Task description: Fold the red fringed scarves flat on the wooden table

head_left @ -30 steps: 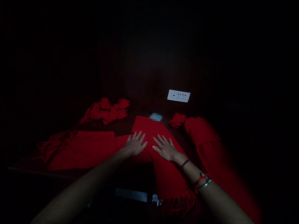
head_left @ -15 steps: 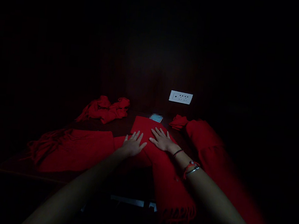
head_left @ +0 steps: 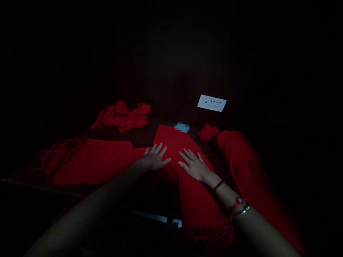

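A red fringed scarf (head_left: 196, 200) lies folded over itself at the middle of the dark table, one fringed end hanging toward me. My left hand (head_left: 154, 158) rests on its left part with the fingers spread, a ring showing on one finger. Flat on the right side of the same scarf is my right hand (head_left: 194, 165), fingers apart. Neither hand grips the cloth. Another stretch of red fringed fabric (head_left: 91, 161) runs out to the left; whether it joins the middle scarf, I cannot tell.
A crumpled red scarf (head_left: 125, 116) lies at the back left. Along the right side stretches a long red cloth (head_left: 244, 164). A small pale blue item (head_left: 181, 127), blurred, sits at the back. The wall bears a white socket plate (head_left: 212, 103). Surroundings are very dark.
The view has tipped slightly downward, so things sit higher in the picture. My right hand has slid a little toward me and to the right across the scarf; the left stays on it.
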`<state>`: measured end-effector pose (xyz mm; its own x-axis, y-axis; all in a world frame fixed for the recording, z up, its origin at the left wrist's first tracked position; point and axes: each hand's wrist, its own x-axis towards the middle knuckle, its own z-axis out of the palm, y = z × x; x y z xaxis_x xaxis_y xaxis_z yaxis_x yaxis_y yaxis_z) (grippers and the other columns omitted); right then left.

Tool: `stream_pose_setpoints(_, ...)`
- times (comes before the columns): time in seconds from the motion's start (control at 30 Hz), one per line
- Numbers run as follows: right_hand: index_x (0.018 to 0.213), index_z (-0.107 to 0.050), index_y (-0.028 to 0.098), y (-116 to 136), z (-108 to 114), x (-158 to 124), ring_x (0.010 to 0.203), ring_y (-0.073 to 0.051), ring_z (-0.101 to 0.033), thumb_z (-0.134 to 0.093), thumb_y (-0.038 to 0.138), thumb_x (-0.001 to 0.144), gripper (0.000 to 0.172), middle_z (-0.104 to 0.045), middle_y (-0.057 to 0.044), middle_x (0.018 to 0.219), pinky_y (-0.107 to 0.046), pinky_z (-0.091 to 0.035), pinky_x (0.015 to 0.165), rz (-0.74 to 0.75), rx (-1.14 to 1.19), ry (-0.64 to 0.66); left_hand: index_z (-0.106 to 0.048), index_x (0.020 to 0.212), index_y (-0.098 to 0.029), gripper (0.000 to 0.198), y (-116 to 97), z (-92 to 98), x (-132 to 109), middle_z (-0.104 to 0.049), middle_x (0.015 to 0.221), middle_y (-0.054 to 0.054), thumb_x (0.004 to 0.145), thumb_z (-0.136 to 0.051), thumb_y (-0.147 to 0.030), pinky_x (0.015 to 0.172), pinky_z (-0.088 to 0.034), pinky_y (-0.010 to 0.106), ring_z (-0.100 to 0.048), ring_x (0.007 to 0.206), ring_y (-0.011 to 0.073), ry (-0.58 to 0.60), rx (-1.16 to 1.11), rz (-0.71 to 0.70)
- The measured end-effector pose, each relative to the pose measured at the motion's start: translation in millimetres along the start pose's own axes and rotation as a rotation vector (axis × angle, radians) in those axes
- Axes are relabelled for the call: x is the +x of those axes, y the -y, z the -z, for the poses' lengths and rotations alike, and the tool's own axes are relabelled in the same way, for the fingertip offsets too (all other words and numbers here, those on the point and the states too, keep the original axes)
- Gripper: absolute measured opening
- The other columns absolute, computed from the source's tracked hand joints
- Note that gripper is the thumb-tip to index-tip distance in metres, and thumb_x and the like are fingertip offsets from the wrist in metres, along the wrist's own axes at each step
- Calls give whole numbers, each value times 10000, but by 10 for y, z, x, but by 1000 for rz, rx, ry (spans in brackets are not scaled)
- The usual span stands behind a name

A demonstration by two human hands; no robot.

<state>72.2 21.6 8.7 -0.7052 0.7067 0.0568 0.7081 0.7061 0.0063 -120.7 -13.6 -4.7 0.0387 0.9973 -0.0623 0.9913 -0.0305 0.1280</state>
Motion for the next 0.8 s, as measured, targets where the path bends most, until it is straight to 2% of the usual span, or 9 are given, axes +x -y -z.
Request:
stream_pose_setpoints(0.13,1278,-215,217,36,-17,-151,1216,-198,-124,-97,507,806,566,-173,-61,1341,-436,-83,969,64,-38,-81,-107,1301,-183,698,-35,-10,-31,-24,1354,58,748,-85,-608,942,-115,456,-48,1217,254,-44,15,16)
stream_pose_setpoints(0.23,1281,-192,242,42,-50,-225,1217,-173,-124,-91,483,818,532,-193,-39,1336,-427,-87,973,76,-27,-40,-112,1300,-192,707,-22,-30,-157,-14,1354,56,740,-111,-623,931,-139,463,-54,1214,271,-46,16,8)
stream_pose_setpoints(0.4,1282,-178,256,23,-81,-246,1221,-164,-93,-78,491,814,534,-170,-28,1342,-411,-88,975,18,-9,-20,-148,1291,-247,621,261,-6,-568,-113,1349,36,769,-142,-583,929,-131,468,-108,1210,262,-24,79,-68)
stream_pose_setpoints(0.53,1285,-171,249,14,-74,-236,1220,-176,-100,-73,514,802,560,-149,-38,1348,-404,-107,972,-14,13,22,-161,1290,-237,608,459,129,-801,-121,1347,51,776,-174,-561,936,-153,426,-125,1205,269,16,148,62)
stream_pose_setpoints(0.6,1287,-168,236,15,-51,-212,1220,-182,-102,-69,519,798,574,-151,-47,1347,-406,-109,970,-30,15,49,-189,1287,-207,630,415,210,-821,-144,1339,76,769,-191,-565,936,-152,434,-137,1198,289,59,173,168)
stream_pose_setpoints(0.67,1281,-205,214,29,-1,-161,1216,-189,-127,-67,517,799,586,-192,-64,1335,-412,-102,969,-34,6,70,-241,1274,-161,634,268,271,-775,-177,1327,106,770,-221,-545,943,-123,445,-130,1197,298,72,198,216)
stream_pose_setpoints(0.73,1267,-254,198,60,71,-89,1213,-195,-140,-64,524,796,603,-228,-75,1323,-414,-94,968,-26,-1,28,-268,1262,-115,630,68,294,-676,-190,1319,127,777,-235,-515,951,-107,436,-114,1202,289,58,195,185)
stream_pose_setpoints(0.8,1268,-250,210,103,133,-18,1218,-201,-111,-70,551,783,619,-201,-64,1334,-419,-87,967,-3,8,-59,-229,1273,-95,644,-110,268,-542,-158,1327,133,781,-210,-511,950,-134,422,-107,1205,280,20,140,142)
